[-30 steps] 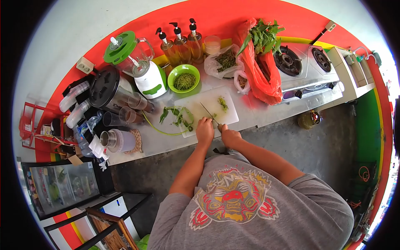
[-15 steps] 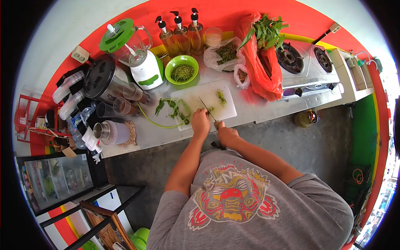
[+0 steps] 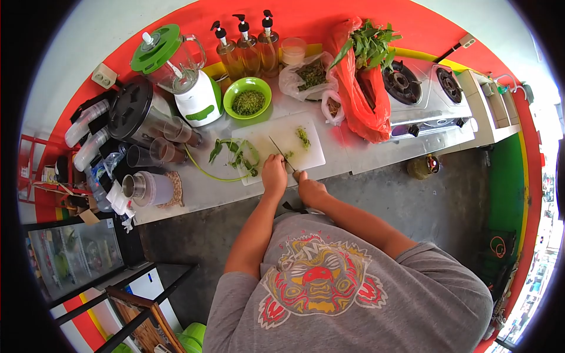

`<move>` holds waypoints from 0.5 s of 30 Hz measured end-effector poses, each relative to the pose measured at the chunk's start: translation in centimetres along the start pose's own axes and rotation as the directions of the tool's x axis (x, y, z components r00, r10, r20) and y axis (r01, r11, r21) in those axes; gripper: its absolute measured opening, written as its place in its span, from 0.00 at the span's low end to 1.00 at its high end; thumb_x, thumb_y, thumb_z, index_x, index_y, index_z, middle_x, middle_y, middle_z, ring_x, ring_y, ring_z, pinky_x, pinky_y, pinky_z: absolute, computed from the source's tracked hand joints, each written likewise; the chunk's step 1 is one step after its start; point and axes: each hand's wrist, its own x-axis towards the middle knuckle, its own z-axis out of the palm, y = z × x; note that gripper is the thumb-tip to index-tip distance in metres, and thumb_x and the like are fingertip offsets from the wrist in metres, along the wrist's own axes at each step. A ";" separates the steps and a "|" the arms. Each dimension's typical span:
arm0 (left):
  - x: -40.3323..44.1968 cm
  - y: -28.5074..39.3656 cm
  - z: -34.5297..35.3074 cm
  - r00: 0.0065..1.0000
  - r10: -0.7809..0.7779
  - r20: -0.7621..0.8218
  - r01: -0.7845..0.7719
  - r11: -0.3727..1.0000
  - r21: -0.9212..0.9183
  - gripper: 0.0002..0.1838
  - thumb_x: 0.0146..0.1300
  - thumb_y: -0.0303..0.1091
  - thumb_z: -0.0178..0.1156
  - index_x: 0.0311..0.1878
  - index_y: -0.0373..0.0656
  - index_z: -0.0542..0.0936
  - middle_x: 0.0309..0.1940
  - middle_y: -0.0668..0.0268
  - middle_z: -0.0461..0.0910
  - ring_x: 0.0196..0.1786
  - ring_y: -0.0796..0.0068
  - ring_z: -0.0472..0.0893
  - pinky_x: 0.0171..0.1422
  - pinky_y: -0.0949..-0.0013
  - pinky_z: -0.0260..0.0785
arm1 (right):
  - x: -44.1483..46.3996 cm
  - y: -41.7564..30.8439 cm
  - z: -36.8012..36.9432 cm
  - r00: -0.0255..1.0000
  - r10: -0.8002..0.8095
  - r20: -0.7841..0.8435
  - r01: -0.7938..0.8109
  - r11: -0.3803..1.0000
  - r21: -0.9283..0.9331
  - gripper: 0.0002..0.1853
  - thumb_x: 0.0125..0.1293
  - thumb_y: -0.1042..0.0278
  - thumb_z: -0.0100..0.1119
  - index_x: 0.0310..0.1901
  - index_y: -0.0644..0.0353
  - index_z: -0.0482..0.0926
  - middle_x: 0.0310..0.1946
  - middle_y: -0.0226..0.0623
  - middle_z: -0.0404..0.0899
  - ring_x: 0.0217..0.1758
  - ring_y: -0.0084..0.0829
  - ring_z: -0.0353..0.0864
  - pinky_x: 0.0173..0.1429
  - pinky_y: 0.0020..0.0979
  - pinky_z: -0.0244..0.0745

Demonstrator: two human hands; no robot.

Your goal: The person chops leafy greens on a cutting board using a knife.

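Note:
A white cutting board (image 3: 315,154) lies near the counter's front edge. My right hand (image 3: 311,189) is closed round the handle of a knife (image 3: 282,153), whose blade points up and left over the board. Beside the blade, my left hand (image 3: 274,174) rests on the board with its fingers bent together; whatever they hold is hidden. Leafy green stems (image 3: 235,157) lie over the board's left side, one long stem trailing onto the counter. Chopped greens (image 3: 302,137) sit in a small pile on the right of the board, with a few bits near the blade.
Behind the board is a green bowl (image 3: 248,97) of chopped greens. A blender (image 3: 197,100), cups and a steel-rimmed jug (image 3: 152,188) stand left. Pump bottles (image 3: 248,54) line the wall. Right are a red bag (image 3: 366,112) with leaves and a gas stove (image 3: 429,112).
The whole scene has shifted left in the view. Both hands stay at the board's front edge, the knife still in my right hand, with only slight movement relative to the board.

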 end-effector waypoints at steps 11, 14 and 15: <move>-0.2 -0.4 0.1 0.998 0.021 -0.065 -0.020 1.000 0.013 0.05 0.60 0.25 0.63 0.38 0.40 0.86 0.38 0.55 0.83 0.42 0.49 0.83 0.48 0.52 0.76 | 1.1 0.3 1.3 1.000 -0.018 -0.007 0.018 0.999 0.033 0.29 0.65 0.69 0.64 0.60 0.67 0.59 0.49 0.57 0.85 0.53 0.51 0.88 0.55 0.46 0.83; 0.5 -0.2 0.1 0.994 -0.107 0.007 0.107 0.994 0.000 0.04 0.60 0.26 0.64 0.37 0.41 0.85 0.38 0.57 0.83 0.44 0.51 0.83 0.48 0.53 0.76 | 0.5 0.2 -1.7 0.998 -0.024 0.050 0.023 0.999 0.027 0.28 0.66 0.68 0.63 0.61 0.66 0.59 0.51 0.58 0.85 0.55 0.51 0.87 0.57 0.46 0.82; 0.6 -0.2 -0.1 0.986 -0.155 0.060 0.154 0.988 0.018 0.03 0.60 0.26 0.64 0.37 0.42 0.85 0.39 0.58 0.83 0.46 0.52 0.83 0.48 0.53 0.76 | -0.2 -0.1 -2.9 0.993 -0.029 0.110 0.030 1.000 -0.008 0.28 0.67 0.67 0.62 0.62 0.66 0.58 0.52 0.58 0.84 0.56 0.51 0.87 0.58 0.45 0.82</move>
